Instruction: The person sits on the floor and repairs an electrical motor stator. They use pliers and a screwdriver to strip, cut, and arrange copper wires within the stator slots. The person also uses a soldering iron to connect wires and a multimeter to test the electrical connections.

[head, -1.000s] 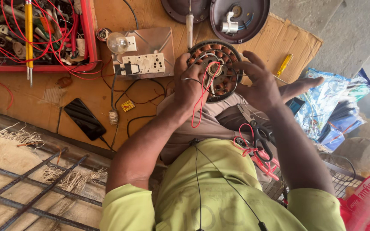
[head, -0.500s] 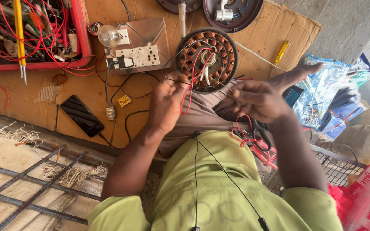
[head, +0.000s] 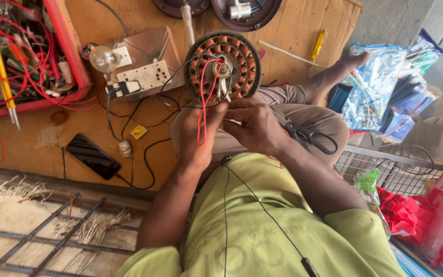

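A round fan stator (head: 242,61) with copper windings lies on the wooden board (head: 293,25), just beyond my knees. A red wire (head: 202,102) loops from its hub down to my hands, alongside thin black leads. My left hand (head: 195,134) is closed around the red wire loop. Touching it from the right, my right hand (head: 256,128) pinches the wire ends between its fingertips. Both hands hover over my lap, close below the stator.
Black scissors (head: 311,137) rest on my thigh. A socket board with a bulb (head: 139,72), a red tray of tools and wires (head: 21,51), a dark phone (head: 92,156), a yellow screwdriver (head: 318,44), two fan covers (head: 244,11) and plastic bags (head: 385,92) surround me.
Both hands have drawn back from the stator toward my lap and come together on the wires. The right hand moved in from the right to meet the left.
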